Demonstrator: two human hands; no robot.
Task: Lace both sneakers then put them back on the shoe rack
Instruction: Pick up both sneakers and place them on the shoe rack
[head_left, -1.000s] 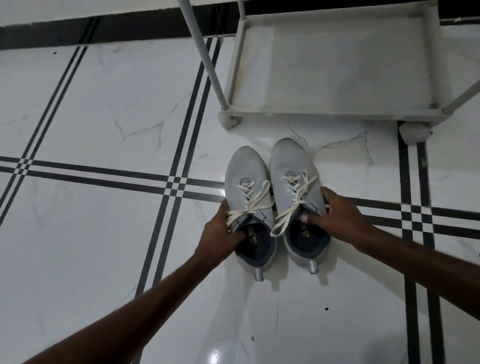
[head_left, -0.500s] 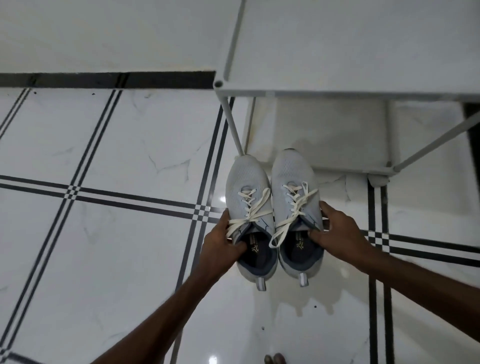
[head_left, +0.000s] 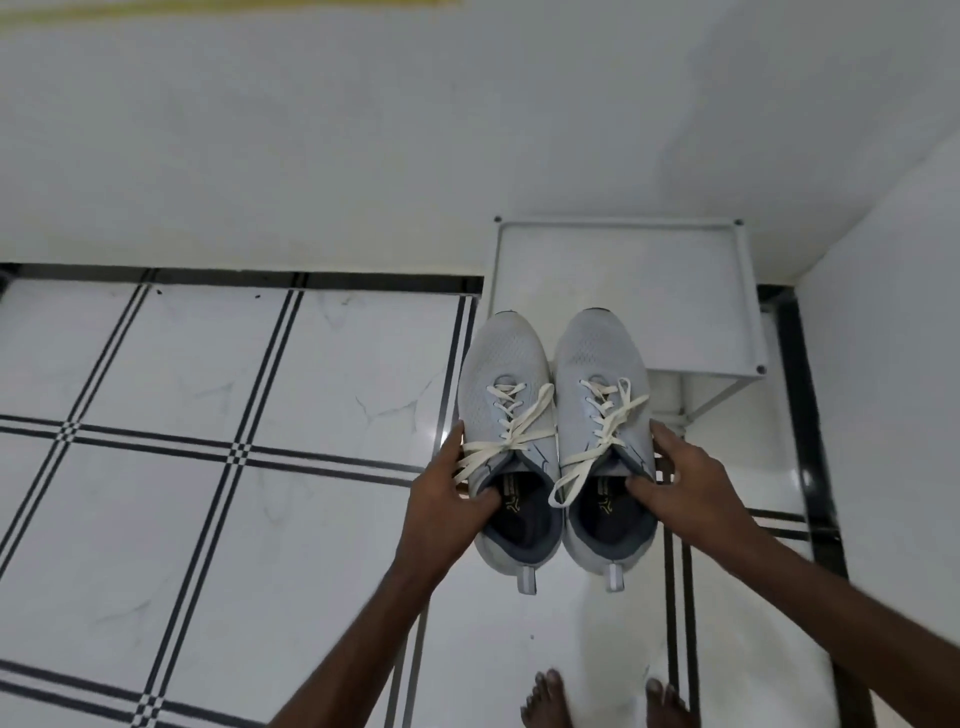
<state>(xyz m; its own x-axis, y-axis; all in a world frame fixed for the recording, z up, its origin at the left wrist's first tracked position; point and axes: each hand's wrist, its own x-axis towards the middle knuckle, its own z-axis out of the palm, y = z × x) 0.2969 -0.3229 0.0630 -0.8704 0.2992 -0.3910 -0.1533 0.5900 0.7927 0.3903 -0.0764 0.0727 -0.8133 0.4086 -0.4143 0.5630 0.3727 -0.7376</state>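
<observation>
Hands come first: the left hand (head_left: 447, 499) grips the left sneaker (head_left: 506, 441) at its collar, thumb hooked inside the opening and fingers wrapped round the outer side, while the right hand (head_left: 680, 483) grips the right sneaker (head_left: 602, 436) the same way, thumb inside the collar and fingers curled against the outer wall. Both hands are closed on the shoes, not spread.

Compared with half a second ago, the view has risen a good deal. The shoe rack (head_left: 701, 291), which then filled the top of the picture with its upper shelf seen from just above, now shows whole from above as a white framed shelf standing against the wall (head_left: 311, 130) in the far right corner. The sneakers, earlier low beside the rack's front leg, now hang in the air side by side, toes pointing far, their tips overlapping the near left edge of the rack's top shelf. They do not look to rest on it, though whether the toes touch it cannot be told.

The floor (head_left: 156, 519) of white tiles with black double lines spreads to the left and near side. Two bare feet (head_left: 550, 701) now show at the near edge below the shoes.

Both sneakers are pale grey with dark linings. Cream laces (head_left: 511, 436) cross through the eyelets on each, loose ends trailing towards the collars; the right shoe's end dangles over its opening. Small grey pull tabs (head_left: 527, 581) stick out at the heels.
</observation>
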